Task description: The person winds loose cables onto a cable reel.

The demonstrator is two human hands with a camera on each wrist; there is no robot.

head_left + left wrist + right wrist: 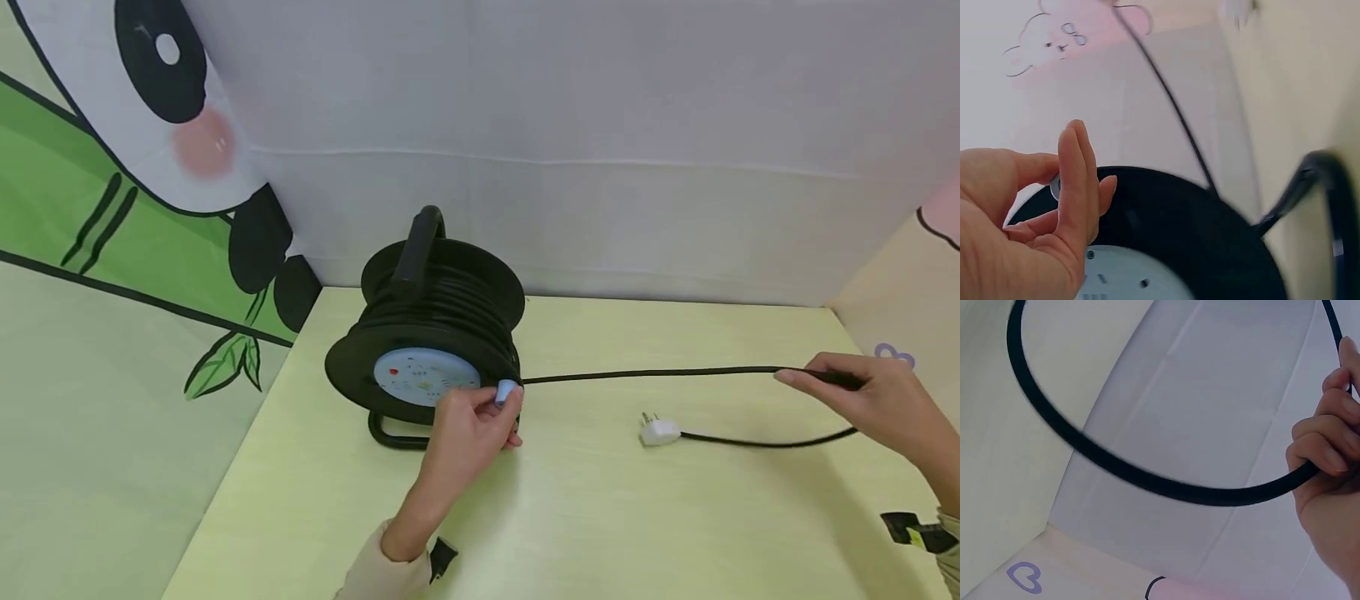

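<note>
A black cable reel with a pale blue socket face and a carry handle stands on the yellow-green table. My left hand pinches the small blue crank knob on the reel's rim; in the left wrist view that hand sits against the reel's black flange. A black cable runs taut from the reel to my right hand, which grips it, fingers curled round the cable. The cable loops back to a white plug lying on the table.
A grey cloth backdrop closes the back, with a panda-and-bamboo panel at the left and a pale panel at the right. The reel's metal stand rests on the table near the left edge.
</note>
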